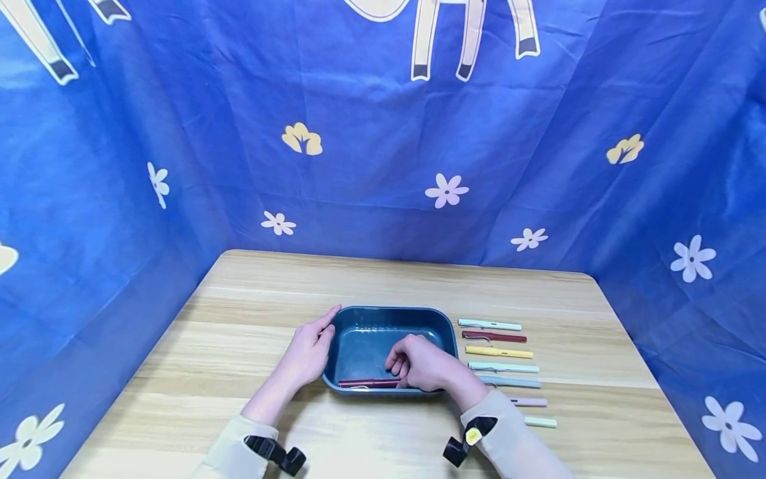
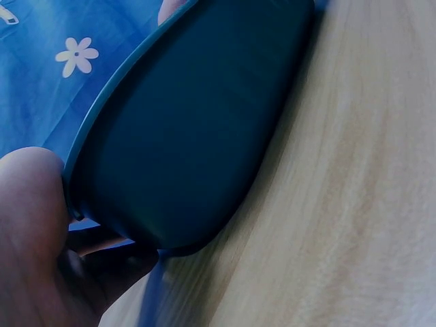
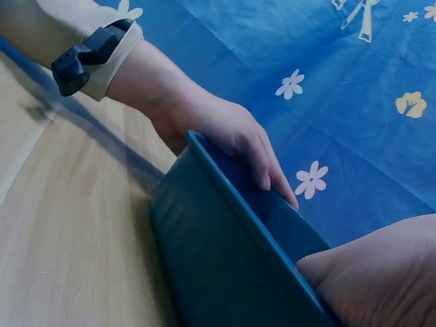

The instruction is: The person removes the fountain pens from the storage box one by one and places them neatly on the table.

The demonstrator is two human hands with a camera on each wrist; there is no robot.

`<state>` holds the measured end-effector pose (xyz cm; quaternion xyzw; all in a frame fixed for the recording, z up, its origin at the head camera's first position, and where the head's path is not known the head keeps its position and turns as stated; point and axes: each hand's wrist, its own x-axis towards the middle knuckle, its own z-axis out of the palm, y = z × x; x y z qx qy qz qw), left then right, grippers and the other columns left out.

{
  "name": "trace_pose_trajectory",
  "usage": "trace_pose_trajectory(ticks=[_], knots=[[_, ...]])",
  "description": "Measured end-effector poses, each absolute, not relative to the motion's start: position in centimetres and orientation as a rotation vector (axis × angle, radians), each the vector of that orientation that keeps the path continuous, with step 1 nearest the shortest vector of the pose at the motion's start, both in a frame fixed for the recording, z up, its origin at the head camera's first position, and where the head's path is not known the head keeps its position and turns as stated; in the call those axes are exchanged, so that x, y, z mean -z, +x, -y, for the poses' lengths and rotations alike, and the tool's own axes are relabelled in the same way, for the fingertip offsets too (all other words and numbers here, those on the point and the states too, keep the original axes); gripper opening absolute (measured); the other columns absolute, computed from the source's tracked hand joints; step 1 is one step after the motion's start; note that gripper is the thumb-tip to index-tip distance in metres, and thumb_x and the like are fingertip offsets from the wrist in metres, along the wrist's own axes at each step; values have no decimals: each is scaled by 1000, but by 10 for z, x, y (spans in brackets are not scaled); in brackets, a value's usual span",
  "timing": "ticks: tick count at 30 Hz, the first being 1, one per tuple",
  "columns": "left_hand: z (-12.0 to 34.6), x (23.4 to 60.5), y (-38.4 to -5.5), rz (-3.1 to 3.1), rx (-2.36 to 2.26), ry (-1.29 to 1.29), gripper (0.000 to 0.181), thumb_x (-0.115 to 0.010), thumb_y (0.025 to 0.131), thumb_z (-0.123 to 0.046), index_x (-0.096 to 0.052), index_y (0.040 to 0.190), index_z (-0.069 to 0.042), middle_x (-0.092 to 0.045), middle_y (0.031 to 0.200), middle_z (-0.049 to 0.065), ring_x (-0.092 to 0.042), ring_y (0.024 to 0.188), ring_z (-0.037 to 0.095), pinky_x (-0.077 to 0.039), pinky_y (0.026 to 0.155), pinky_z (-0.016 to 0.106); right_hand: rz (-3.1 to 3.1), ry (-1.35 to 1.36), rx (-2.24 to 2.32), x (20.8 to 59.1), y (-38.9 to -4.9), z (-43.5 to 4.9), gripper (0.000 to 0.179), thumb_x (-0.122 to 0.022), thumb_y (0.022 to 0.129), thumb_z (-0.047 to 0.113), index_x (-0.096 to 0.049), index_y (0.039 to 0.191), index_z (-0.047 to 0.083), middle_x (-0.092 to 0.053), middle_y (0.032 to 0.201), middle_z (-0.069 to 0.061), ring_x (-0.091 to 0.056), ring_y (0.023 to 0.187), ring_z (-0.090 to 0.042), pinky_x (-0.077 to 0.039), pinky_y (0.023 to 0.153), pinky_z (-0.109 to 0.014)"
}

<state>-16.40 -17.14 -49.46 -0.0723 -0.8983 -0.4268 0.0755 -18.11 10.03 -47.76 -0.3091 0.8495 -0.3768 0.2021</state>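
Note:
A dark teal plastic tray [image 1: 359, 349] with rounded corners sits on the table. My left hand [image 1: 308, 352] holds its left end, thumb over the rim and fingers along the outside; in the left wrist view the tray's outer wall [image 2: 177, 136] fills the middle. Inside, a dark red pen [image 1: 366, 383] lies along the near wall. My right hand [image 1: 421, 364] reaches over the near rim with curled fingers, pinching the pen's right part, which the hand hides. In the right wrist view the near wall [image 3: 225, 252] covers the fingertips.
Right of the tray lies a column of several pens: pale mint [image 1: 491, 324], dark red [image 1: 495, 336], yellow [image 1: 499, 352], light blue and others. The right forearm partly covers the lower ones. Blue patterned cloth [image 1: 383, 146] hangs behind and beside the wooden table [image 1: 251, 299].

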Motion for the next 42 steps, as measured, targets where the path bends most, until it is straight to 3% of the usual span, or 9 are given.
trace_pose_trajectory(ticks=[12, 30, 42], knots=[[171, 496, -165, 2690, 1293, -227, 47, -48, 111, -9, -51, 157, -8, -55, 150, 23, -53, 138, 40, -39, 117, 58, -2375, -825, 1009, 480, -182, -97, 31, -76, 78, -24, -72, 87, 6, -65, 76, 1, -60, 69, -6, -57, 65, -21], [172, 497, -166, 2687, 1300, -235, 47, -47, 111, -9, -51, 158, -8, -54, 151, 21, -53, 138, 38, -40, 117, 58, -2352, -914, 1115, 479, -188, -106, 20, -85, 86, -2, -76, 91, 15, -69, 76, 8, -65, 67, -7, -57, 65, -24], [173, 497, -166, 2694, 1302, -237, 48, -47, 111, -9, -50, 159, -9, -53, 153, 19, -54, 138, 36, -39, 117, 57, -2349, -886, 1295, 471, -190, -113, 13, -86, 88, 4, -80, 90, 15, -69, 79, 6, -54, 59, -7, -43, 53, -21]])
